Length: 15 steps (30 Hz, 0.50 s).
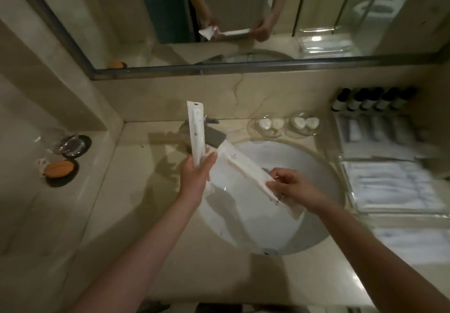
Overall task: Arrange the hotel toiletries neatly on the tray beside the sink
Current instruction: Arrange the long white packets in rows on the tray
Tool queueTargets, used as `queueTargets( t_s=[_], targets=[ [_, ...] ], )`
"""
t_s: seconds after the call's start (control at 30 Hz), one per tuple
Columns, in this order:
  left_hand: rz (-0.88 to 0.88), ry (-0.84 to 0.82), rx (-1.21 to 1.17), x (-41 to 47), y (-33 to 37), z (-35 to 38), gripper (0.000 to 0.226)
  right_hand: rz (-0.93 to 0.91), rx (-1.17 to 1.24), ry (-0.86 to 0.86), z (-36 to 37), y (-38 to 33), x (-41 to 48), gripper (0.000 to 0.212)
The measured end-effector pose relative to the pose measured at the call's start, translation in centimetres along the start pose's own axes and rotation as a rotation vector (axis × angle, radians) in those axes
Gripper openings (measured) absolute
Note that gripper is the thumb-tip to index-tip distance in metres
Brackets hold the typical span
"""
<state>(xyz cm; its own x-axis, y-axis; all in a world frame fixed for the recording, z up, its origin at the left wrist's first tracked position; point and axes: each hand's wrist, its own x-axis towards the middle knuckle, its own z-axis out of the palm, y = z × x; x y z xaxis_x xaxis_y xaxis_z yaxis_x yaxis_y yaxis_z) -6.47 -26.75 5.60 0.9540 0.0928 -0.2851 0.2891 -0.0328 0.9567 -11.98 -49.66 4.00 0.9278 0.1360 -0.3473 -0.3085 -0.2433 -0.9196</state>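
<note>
**Two white packets held over the sink**

The left hand [194,176] holds a long white packet [195,131] upright above the sink's [314,227] left rim, fingers [211,160] clamped on its lower end. The right hand [291,184] pinches the near end of a second white packet [246,170], which slants across the basin toward the grey tap [214,136]; its far end reaches the left hand. A clear tray [345,156] sits along the surface's right edge, with dark bottles [365,99] in a row at its back and flat white packets [389,186] nearer. Two glass dishes [283,125] of white items stand behind the sink. Near the surface's left edge lies an orange soap [59,169] on a dark dish.
</note>
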Motion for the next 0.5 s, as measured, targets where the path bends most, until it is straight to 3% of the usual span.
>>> queueTargets(
  t_s=[0.07,0.13,0.27,0.37,0.5],
  targets=[
    [-0.014,-0.106,0.066,0.1,0.4,1.6,0.019,0.008,-0.044,-0.029,-1.9,1.1,-1.0,0.010],
    [-0.038,-0.229,0.138,-0.2,0.6,3.6,0.008,0.021,-0.080,-0.053,-3.8,2.2,-1.9,0.008],
    [-0.058,-0.432,0.360,-1.3,0.0,7.5,0.008,0.048,-0.188,-0.032,-6.9,3.8,-3.3,0.019],
    [-0.022,-0.531,0.448,-2.3,-0.6,10.3,0.006,0.054,-0.249,0.120,-9.2,4.4,-5.1,0.012],
    [0.031,-0.529,0.410,-3.7,-1.7,14.3,0.006,0.028,-0.377,0.390,-12.3,6.4,-7.7,0.009]
  ],
)
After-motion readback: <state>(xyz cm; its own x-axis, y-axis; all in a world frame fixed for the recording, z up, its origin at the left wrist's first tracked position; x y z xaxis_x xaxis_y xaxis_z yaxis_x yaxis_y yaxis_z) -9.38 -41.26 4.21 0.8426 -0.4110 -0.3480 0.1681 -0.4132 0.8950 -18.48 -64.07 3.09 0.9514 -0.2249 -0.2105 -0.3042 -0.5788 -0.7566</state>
